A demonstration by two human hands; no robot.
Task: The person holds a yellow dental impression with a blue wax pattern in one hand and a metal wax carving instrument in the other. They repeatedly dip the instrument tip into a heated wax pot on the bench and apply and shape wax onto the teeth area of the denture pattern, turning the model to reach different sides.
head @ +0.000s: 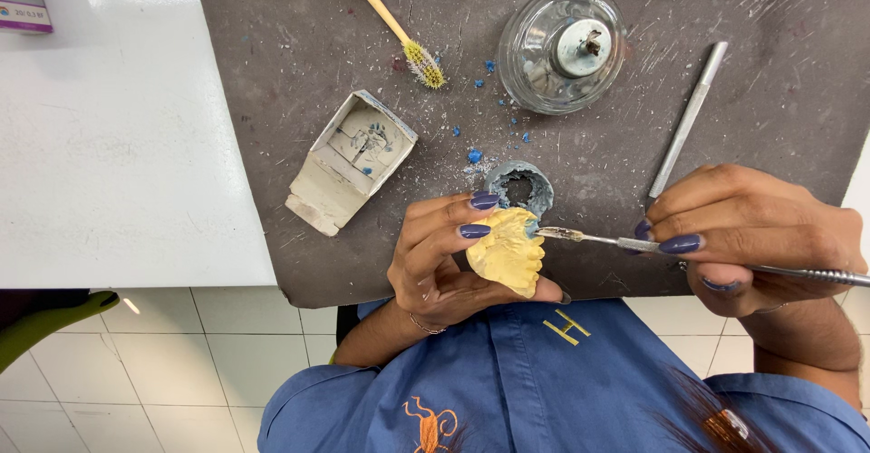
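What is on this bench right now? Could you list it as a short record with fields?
left hand: holds a yellow cast
right hand: holds a metal tool, tip at the cast's edge
surface: dark mat on a white table
behind the cast: small grey ring
elsewhere on mat: brush, glass lamp, open box, metal handle, blue crumbs
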